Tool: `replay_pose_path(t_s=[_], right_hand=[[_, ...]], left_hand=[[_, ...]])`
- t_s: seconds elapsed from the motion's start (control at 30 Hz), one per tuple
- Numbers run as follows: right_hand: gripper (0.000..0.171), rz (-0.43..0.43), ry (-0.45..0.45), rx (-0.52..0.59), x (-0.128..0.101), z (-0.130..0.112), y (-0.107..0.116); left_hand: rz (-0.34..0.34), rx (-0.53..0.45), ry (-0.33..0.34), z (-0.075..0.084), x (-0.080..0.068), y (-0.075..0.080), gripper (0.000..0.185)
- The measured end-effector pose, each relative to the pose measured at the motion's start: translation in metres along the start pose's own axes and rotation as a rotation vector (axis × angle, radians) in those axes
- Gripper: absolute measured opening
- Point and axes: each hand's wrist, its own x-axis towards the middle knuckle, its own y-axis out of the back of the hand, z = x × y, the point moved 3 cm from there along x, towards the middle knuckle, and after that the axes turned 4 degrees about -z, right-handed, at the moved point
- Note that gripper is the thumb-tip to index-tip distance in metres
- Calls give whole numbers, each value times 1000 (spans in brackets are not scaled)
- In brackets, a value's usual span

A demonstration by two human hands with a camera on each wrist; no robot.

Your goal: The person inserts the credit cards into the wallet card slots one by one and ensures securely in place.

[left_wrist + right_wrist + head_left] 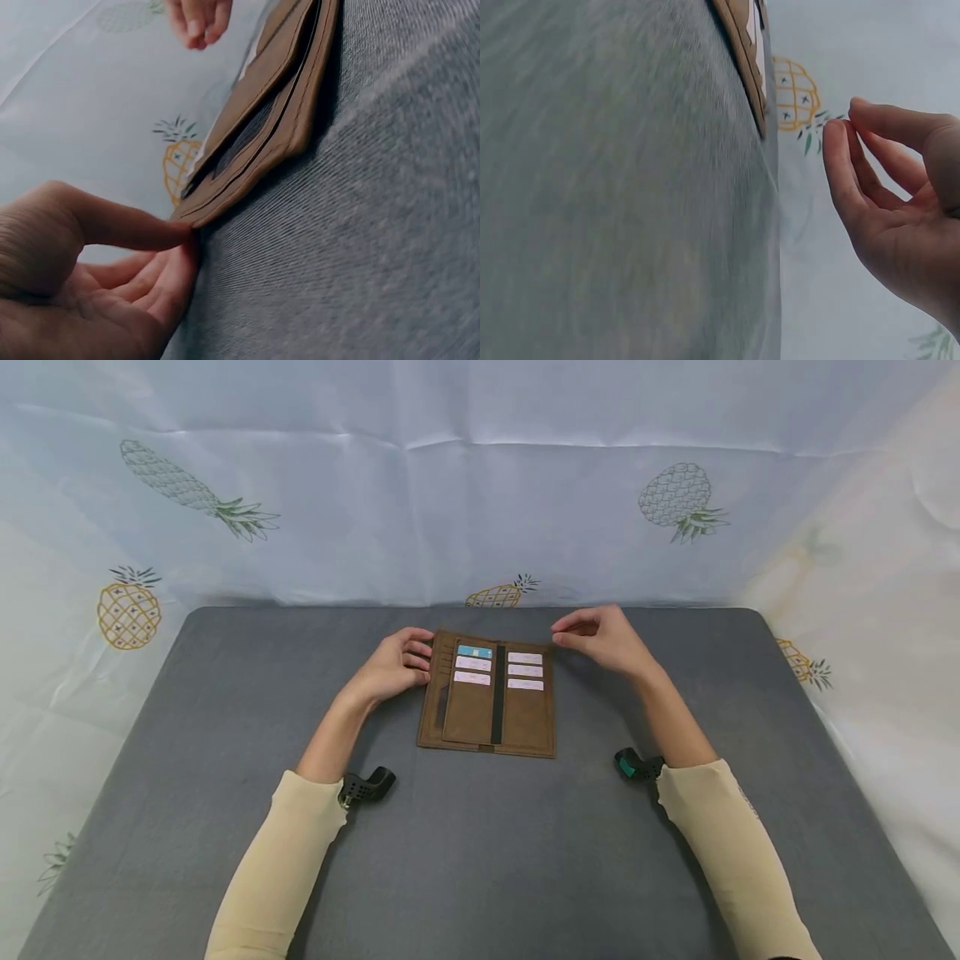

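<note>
A brown leather wallet lies spread flat, with a dark strip down its middle. Cards peek from its slots: a blue card above pale ones on the left half, and several pale pink cards on the right half. My left hand pinches the wallet's left edge between thumb and fingers, as the left wrist view shows at the wallet's corner. Off the wallet's upper right corner hovers my right hand. Its fingers are loosely bent, with the thumb near their tips and nothing visible between them.
The wallet lies on a grey table, toward its far edge. Behind it hangs a white cloth printed with pineapples. Each wrist wears a small black camera, the left wrist's camera and the right wrist's camera.
</note>
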Motion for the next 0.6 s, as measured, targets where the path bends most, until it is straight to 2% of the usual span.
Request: replay_pose_path(t_s=[0.2, 0.33, 0.47, 0.6], right_hand=[[28, 22, -41, -1, -17, 4, 10], [27, 28, -40, -21, -29, 8, 15], [25, 68, -27, -16, -39, 12, 21], [20, 142, -10, -53, -49, 12, 29]], left_hand=[[-45, 151, -8, 4, -6, -2, 79], [-71, 202, -2, 7, -9, -3, 81], [-89, 242, -6, 9, -11, 1, 75], [-96, 358, -14, 15, -17, 11, 65]])
